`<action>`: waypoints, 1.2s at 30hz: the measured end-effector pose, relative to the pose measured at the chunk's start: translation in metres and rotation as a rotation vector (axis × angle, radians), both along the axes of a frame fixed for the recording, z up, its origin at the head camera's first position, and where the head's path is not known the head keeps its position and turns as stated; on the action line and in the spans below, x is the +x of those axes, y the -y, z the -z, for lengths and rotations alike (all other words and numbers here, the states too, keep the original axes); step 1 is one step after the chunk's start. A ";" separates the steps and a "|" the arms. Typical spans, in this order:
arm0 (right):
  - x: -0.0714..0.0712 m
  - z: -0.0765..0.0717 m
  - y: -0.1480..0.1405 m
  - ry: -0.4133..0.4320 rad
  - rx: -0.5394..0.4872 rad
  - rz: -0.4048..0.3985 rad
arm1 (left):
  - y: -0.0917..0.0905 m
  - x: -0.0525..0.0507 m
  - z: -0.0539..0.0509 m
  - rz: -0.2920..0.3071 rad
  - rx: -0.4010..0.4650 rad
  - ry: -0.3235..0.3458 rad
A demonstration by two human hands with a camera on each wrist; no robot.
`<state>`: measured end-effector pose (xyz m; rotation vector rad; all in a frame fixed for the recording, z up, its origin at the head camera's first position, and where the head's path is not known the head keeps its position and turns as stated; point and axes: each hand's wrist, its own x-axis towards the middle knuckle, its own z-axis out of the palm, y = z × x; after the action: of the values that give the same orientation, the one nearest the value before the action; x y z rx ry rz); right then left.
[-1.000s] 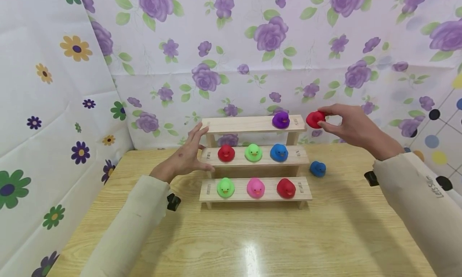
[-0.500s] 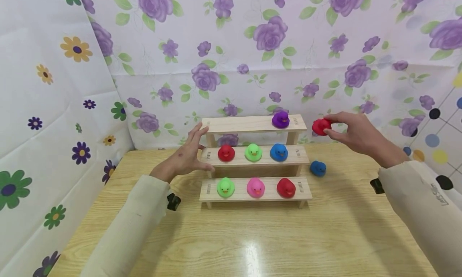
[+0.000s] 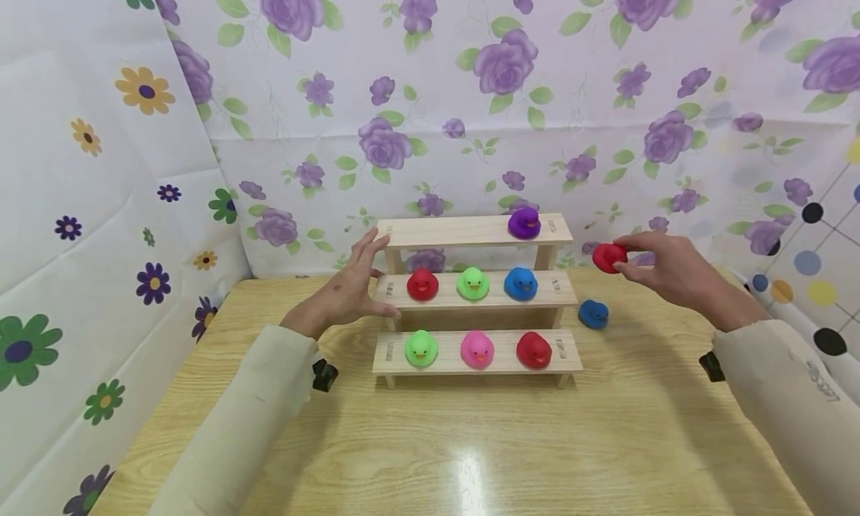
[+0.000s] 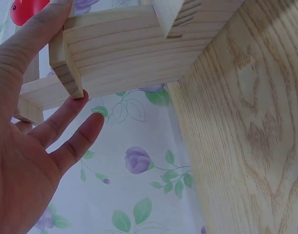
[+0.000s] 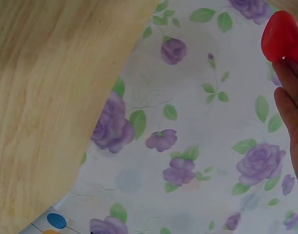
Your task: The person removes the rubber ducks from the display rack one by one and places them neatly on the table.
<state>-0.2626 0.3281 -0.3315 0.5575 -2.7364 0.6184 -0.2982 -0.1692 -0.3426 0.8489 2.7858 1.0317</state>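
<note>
Flowered cloth (image 3: 457,165) hung behind everything. Below it a wood-grained bench (image 3: 403,441), and on that a three-tier wooden stand (image 3: 437,234), plain boards on short legs; looks light enough to skid if knocked, best steadied by its board ends. Left hand (image 3: 341,296) is there now: fingers and thumb spread wide at the stand's left end, a fingertip touching the wood in the left wrist view, not wrapped round it. Right hand (image 3: 672,268) up off the bench, right of the stand, thumb and fingers closed in a pinch on a red duck (image 3: 609,258), which hangs in the air, apart from the boards. Ducks on the stand: a purple duck (image 3: 524,223) near the top board's right end; red (image 3: 422,285), lime (image 3: 473,284) and blue (image 3: 521,284) ducks along the middle; lime (image 3: 421,349), pink (image 3: 477,349) and red (image 3: 534,350) ones along the bottom. Loose blue duck (image 3: 594,314) on the bench, just right of the stand. Judging by the smooth moulding, the held duck should be light, hollow, slightly squashy, hard to break; the glossy skin may slip, so a gentle pinch across the rounded body suits, leaving the base free.
</note>
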 end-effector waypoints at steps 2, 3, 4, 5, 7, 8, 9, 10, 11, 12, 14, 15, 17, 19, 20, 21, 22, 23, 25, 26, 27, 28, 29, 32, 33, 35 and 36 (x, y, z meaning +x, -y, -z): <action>0.001 0.004 -0.003 0.015 0.004 0.001 | 0.000 0.000 0.000 0.007 0.005 0.002; 0.002 0.006 -0.004 0.020 0.009 0.001 | -0.001 0.000 0.001 0.010 0.007 0.003; 0.003 0.007 -0.005 0.026 0.014 0.002 | -0.001 0.000 0.001 0.013 0.009 0.004; 0.003 0.009 -0.006 0.032 0.016 0.003 | -0.001 0.000 0.001 0.014 0.009 0.005; 0.004 0.013 -0.008 0.043 0.020 0.013 | -0.001 0.000 0.001 0.012 0.007 0.005; 0.004 0.015 -0.009 0.049 0.022 0.015 | -0.001 0.000 0.001 0.009 0.007 0.004; 0.004 0.017 -0.010 0.051 0.024 0.017 | -0.001 0.000 0.001 0.005 0.007 0.004; 0.005 0.020 -0.011 0.051 0.022 0.017 | -0.001 0.000 0.000 0.002 0.007 0.005; 0.005 0.022 -0.012 0.047 0.021 0.016 | -0.001 0.000 0.000 -0.001 0.009 0.007; 0.006 0.025 -0.013 0.043 0.020 0.013 | -0.001 0.000 0.000 -0.004 0.008 0.007; 0.008 0.030 -0.016 0.037 0.010 -0.001 | -0.001 0.001 0.000 -0.009 0.005 0.007; 0.008 0.033 -0.017 0.035 0.006 -0.005 | -0.001 0.001 0.000 -0.009 0.005 0.010; 0.010 0.038 -0.020 0.040 -0.001 -0.005 | -0.001 0.001 0.000 -0.009 0.009 0.012; 0.012 0.042 -0.024 0.053 -0.003 0.003 | -0.001 0.001 0.001 -0.008 0.009 0.012; 0.012 0.043 -0.026 0.058 0.000 0.009 | -0.001 0.001 0.001 -0.007 0.011 0.011; 0.013 0.045 -0.028 0.063 0.003 0.014 | -0.001 0.001 0.001 -0.007 0.014 0.013; 0.013 0.047 -0.030 0.067 0.007 0.018 | -0.001 0.001 0.001 -0.007 0.015 0.012; 0.014 0.048 -0.032 0.068 0.012 0.019 | -0.001 0.001 0.001 -0.007 0.014 0.011; 0.014 0.051 -0.036 0.073 0.019 0.017 | 0.000 0.001 0.001 -0.006 0.013 0.011; 0.014 0.053 -0.038 0.078 0.022 0.014 | 0.000 0.002 0.000 -0.005 0.015 0.012; 0.015 0.054 -0.039 0.090 0.023 0.012 | 0.000 0.002 0.000 -0.004 0.012 0.008; 0.015 0.055 -0.040 0.102 0.027 0.014 | 0.000 0.002 0.000 -0.004 0.009 0.005; 0.015 0.057 -0.042 0.116 0.028 0.013 | 0.000 0.002 0.000 -0.003 0.007 0.000; 0.015 0.061 -0.045 0.158 0.038 0.022 | 0.001 0.002 0.000 0.000 -0.002 -0.016; 0.014 0.062 -0.046 0.171 0.043 0.024 | 0.001 0.002 0.000 0.001 -0.004 -0.019; 0.013 0.066 -0.048 0.185 0.054 0.023 | 0.001 0.002 -0.001 0.002 -0.001 -0.017; 0.012 0.067 -0.049 0.190 0.056 0.023 | 0.000 0.002 -0.001 0.003 0.000 -0.017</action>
<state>-0.2509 0.3767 -0.3989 0.5036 -2.9420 0.6197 -0.2966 -0.1696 -0.3418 0.8652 2.7972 1.0289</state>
